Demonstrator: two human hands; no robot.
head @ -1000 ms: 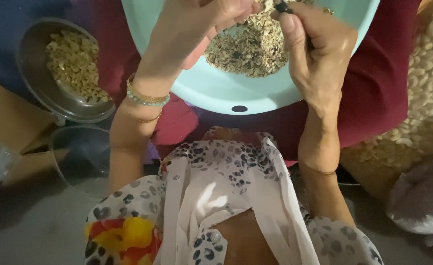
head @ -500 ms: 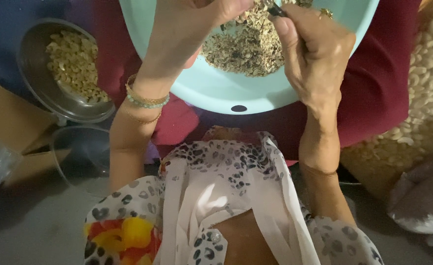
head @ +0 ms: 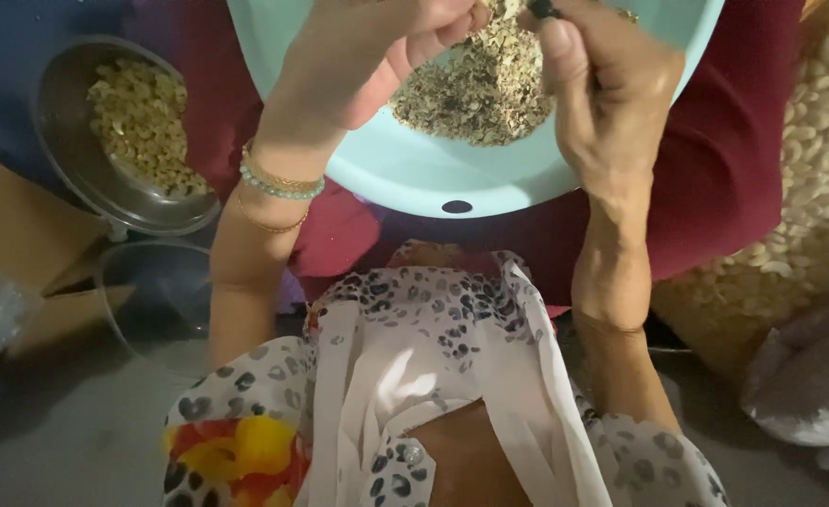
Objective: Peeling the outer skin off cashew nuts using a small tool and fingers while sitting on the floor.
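Gripping a small dark tool (head: 541, 9), the right hand (head: 607, 89) meets the left hand (head: 377, 47), fingers pinched, contents hidden, over the turquoise basin (head: 414, 174) of husks (head: 475, 94).

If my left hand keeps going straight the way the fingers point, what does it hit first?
Most likely the right hand with its small dark tool, just across from the left hand above the heap of brownish husks; depth is unclear.

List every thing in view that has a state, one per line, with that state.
Basin: on the lap, holds a heap of husks.
Steel bowl: part filled with pale nuts.
Clear bowl: looks empty.
Sack: full of pale nuts.
Left hand: curled over the husks.
Right hand: shut on a dark tool.
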